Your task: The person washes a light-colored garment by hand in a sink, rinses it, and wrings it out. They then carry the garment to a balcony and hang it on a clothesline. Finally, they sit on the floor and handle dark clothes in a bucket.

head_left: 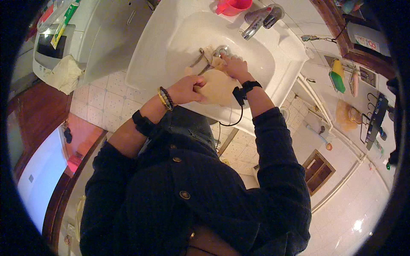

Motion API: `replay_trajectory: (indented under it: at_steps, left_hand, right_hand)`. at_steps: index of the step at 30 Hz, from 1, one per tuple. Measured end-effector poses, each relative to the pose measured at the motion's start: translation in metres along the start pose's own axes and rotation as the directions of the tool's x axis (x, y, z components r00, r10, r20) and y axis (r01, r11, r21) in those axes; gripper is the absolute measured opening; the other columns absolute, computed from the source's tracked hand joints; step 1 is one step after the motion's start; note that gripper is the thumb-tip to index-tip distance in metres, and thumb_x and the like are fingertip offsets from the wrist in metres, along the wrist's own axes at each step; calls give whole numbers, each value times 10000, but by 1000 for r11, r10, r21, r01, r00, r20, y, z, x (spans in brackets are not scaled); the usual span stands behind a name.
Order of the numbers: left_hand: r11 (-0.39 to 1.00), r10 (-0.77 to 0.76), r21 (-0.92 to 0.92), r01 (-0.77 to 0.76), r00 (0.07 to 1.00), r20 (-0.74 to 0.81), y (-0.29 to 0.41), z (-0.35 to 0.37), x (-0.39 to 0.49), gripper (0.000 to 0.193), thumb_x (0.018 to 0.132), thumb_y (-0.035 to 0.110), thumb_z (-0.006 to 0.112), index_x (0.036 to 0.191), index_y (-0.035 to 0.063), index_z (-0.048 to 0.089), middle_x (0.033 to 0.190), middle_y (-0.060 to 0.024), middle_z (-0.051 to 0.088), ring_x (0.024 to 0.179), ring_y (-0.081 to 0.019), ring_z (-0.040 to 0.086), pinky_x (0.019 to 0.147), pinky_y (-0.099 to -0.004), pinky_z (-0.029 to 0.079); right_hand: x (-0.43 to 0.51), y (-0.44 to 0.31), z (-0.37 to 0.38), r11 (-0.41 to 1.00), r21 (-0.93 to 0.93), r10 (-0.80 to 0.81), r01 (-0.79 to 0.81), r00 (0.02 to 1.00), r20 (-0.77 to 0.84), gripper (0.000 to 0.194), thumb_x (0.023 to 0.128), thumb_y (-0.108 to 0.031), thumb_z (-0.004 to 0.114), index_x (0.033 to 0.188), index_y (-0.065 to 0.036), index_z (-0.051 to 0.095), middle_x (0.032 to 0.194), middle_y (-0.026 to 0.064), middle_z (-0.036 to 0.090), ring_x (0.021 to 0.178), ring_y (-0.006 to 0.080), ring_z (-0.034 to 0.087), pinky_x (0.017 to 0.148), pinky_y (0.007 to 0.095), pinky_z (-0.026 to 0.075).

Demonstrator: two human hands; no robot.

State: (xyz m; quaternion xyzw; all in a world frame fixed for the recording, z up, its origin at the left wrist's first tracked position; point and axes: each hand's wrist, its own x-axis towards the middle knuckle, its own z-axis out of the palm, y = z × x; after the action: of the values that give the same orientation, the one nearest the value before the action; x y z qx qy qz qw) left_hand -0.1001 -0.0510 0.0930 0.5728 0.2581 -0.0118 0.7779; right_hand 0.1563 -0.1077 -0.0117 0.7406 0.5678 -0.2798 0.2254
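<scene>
Over the front of the white washbasin, a beige cloth garment with narrow greyish straps is bunched up. My left hand grips its left edge between thumb and fingers. My right hand lies against the far right side of the cloth, and a fingertip reaches the metal drain. Whether its other fingers pinch the fabric is hard to tell. One strap trails on the basin floor, left of the drain. Above the bowl's far right side stands a chrome faucet.
A pink-red cup rests on the basin's back rim. To the left, a washing machine stands near a pale cloth and a toothpaste tube. Sponges and a hook rack hang on the right wall. A black cable hangs from my right wrist.
</scene>
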Motion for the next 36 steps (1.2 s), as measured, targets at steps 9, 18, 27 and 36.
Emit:
replay_trajectory:
  at_steps: [9,18,27,36]
  left_hand:
    - [995,45,94,-43,999,-24,-4,2,-2,307,677,111,761,775,40,478,720,-13,479,677,-101,450,605,-283,424]
    - [997,32,65,-30,999,-27,-2,5,-1,319,669,110,772,762,48,473,722,9,457,669,-98,443,588,-280,411]
    - [860,496,8,-509,834,-242,14,26,45,315,730,28,766,914,64,513,920,-6,500,832,-132,551,778,-272,497]
    - [885,117,465,25,955,-273,-41,13,94,170,712,138,678,806,20,599,807,-156,622,766,-291,607,693,-368,484]
  right_hand:
    - [-1,1,3,1000,2,-14,14,1000,-18,552,942,-388,456,1461,-364,268,1259,123,547,1121,337,558,896,535,449]
    - [2,9,16,999,44,-16,19,996,-84,573,899,-363,531,1435,-299,339,1258,136,561,1090,364,578,866,548,468]
    - [-45,38,-78,-132,884,625,449,730,-277,430,980,-390,456,939,-3,639,693,57,603,609,139,547,592,319,450]
    - [-86,43,-175,-669,678,165,305,950,-265,531,981,-454,438,1031,57,570,918,139,615,837,230,575,775,338,479]
